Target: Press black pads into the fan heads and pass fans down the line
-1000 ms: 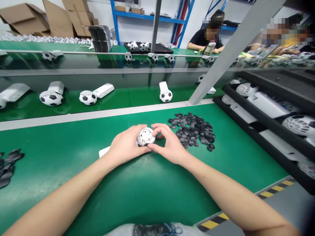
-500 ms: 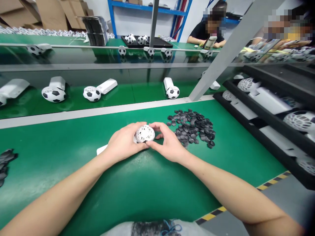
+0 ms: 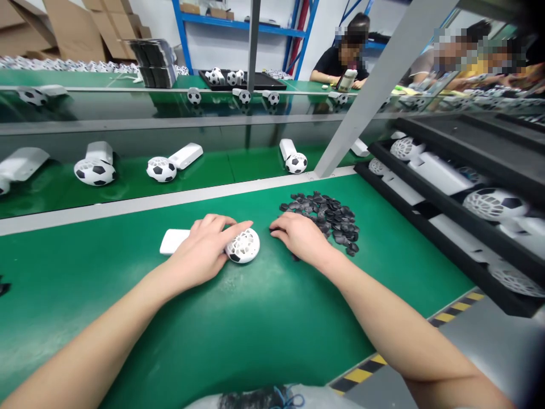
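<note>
My left hand (image 3: 204,250) is wrapped over a white device with a soccer-ball head (image 3: 243,246) lying on the green table. The round head has an open lattice top and a black patch at its lower left; its white handle (image 3: 174,241) sticks out on the left behind my hand. To the right, my right hand (image 3: 298,233) is closed in a pinch with a small dark piece (image 3: 272,228) at its fingertips. Behind and beside this hand spreads a pile of small black pieces (image 3: 340,218), partly covered by it.
Similar soccer-ball devices (image 3: 160,168) lie on the green conveyor (image 3: 234,165) beyond the table. Stacked black trays (image 3: 430,227) holding more devices stand at the right. A slanted grey post (image 3: 361,108) rises at the table's far edge. A co-worker (image 3: 340,57) sits across.
My right hand has left the ball head and moved right to the edge of the black pile. My left hand stays on the device, which now lies lower, its handle showing more.
</note>
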Tool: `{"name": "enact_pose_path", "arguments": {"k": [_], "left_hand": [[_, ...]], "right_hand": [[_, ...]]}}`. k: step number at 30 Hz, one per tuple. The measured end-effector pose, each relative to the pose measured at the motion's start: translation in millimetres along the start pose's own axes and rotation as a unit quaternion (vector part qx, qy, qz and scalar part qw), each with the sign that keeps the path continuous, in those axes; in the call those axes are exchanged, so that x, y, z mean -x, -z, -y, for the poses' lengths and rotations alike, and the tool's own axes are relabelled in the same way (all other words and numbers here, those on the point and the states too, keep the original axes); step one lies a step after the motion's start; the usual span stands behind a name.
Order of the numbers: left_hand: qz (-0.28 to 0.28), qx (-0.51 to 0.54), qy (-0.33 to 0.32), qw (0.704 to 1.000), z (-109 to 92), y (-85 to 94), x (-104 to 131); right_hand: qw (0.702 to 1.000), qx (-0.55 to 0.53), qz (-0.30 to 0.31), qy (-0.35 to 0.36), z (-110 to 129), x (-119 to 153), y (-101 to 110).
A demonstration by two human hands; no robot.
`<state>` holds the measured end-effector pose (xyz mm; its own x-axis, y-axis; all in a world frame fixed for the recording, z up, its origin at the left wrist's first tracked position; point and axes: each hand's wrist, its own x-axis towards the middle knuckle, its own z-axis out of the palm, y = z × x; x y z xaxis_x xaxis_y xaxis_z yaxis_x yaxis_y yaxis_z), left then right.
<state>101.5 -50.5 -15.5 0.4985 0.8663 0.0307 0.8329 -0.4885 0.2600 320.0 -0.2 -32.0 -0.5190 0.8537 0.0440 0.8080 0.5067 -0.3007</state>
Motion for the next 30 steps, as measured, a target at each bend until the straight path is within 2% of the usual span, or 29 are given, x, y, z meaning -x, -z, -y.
{"name": "enact_pose_path", "arguments": {"k": [2,4,6,9,12,14,17,22,27,30], "left_hand": [[-0.008,-0.016,0.0,1.0,-0.7,-0.7,-0.3],[-0.015,-0.016,-0.011,1.0,0.5,-1.8,-0.8],[-0.02,-0.001,-0.019,1.0,2.7,-2.3,-1.0],[-0.006,0.042,-0.023,0.999,4.2,-1.4,0.2],[0.01,0.077,-0.002,0.997,1.8,-0.6,1.7],[0.006,0.088,0.021,0.996,-0.7,-1.6,1.8],[-0.007,0.095,0.037,0.995,-3.3,-4.7,0.6],[-0.027,0.1,0.056,0.993,-5.6,-6.8,-1.9],[-0.031,0.122,0.084,0.989,-9.5,-4.2,-1.9],[-0.039,0.133,0.101,0.985,-10.9,-4.2,-0.1]], "right_hand": [[0.999,0.036,-0.011,0.017,0.8,-0.4,-0.7],[0.999,0.01,-0.029,0.03,1.0,0.5,0.5],[0.994,-0.085,-0.043,0.048,3.1,3.4,4.0],[0.966,-0.232,-0.041,0.105,12.0,10.3,10.7],[0.94,-0.297,-0.021,0.164,23.5,16.7,13.0],[0.93,-0.324,-0.008,0.171,29.7,19.2,10.2],[0.926,-0.347,-0.003,0.148,36.2,20.7,2.4],[0.932,-0.348,-0.03,0.097,41.6,18.9,-5.8],[0.924,-0.381,-0.022,0.013,42.5,12.6,-6.4],[0.902,-0.431,0.002,-0.018,45.4,11.3,-10.1]]}}
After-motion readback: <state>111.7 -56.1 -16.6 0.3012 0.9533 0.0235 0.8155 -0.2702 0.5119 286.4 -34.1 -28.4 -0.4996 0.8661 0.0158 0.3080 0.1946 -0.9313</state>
